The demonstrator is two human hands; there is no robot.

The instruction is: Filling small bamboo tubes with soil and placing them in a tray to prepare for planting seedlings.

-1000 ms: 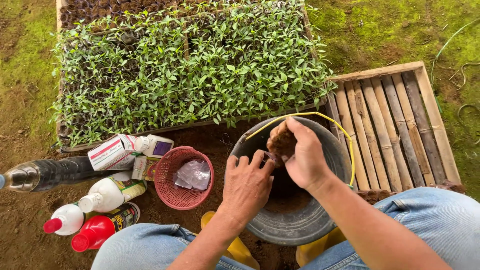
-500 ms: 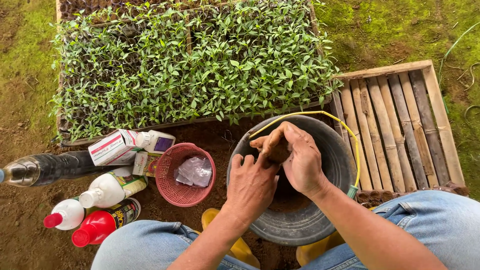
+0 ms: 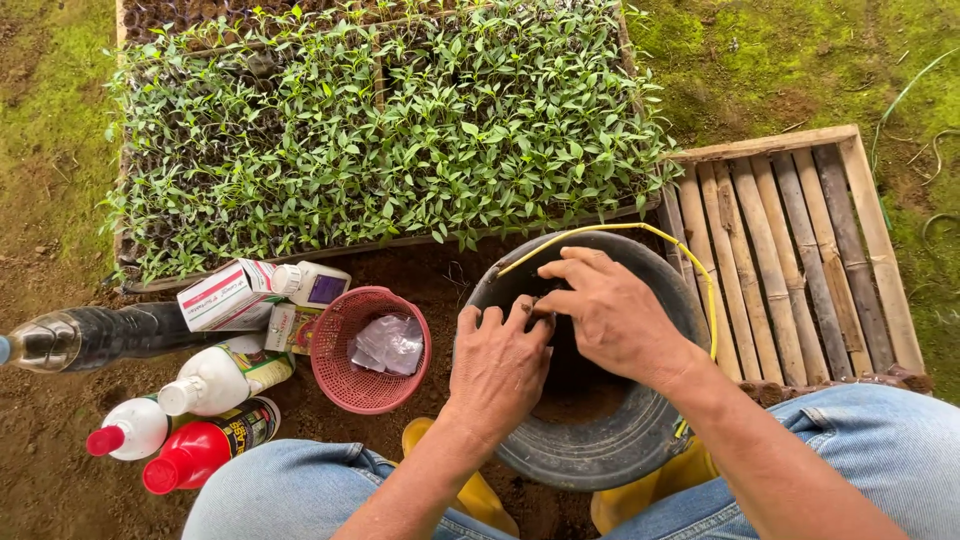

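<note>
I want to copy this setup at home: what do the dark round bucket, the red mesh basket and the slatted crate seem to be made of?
The dark round bucket looks like thick matte rubber or plastic, going by its dull, scuffed rim. The red mesh basket seems moulded plastic, with an even colour and a regular lattice. The slatted crate looks like weathered split bamboo or wood, grey and unpainted.

— What colours sit around the bucket (image 3: 600, 450)?

— The bucket is dark grey-black, with a thin yellow handle (image 3: 640, 232) arching over its rim. Beside it, a pinkish-red mesh basket (image 3: 340, 385) holds a clear, whitish packet (image 3: 390, 343).

— And the bottles?

— One white bottle with a red cap (image 3: 128, 430), one all red (image 3: 195, 455), one dark and glossy (image 3: 95, 333). The seedlings (image 3: 400, 130) are bright green — the crate (image 3: 800, 240) weathered brown, the jeans (image 3: 290, 490) faded blue, the boots (image 3: 478, 495) yellow.
</note>
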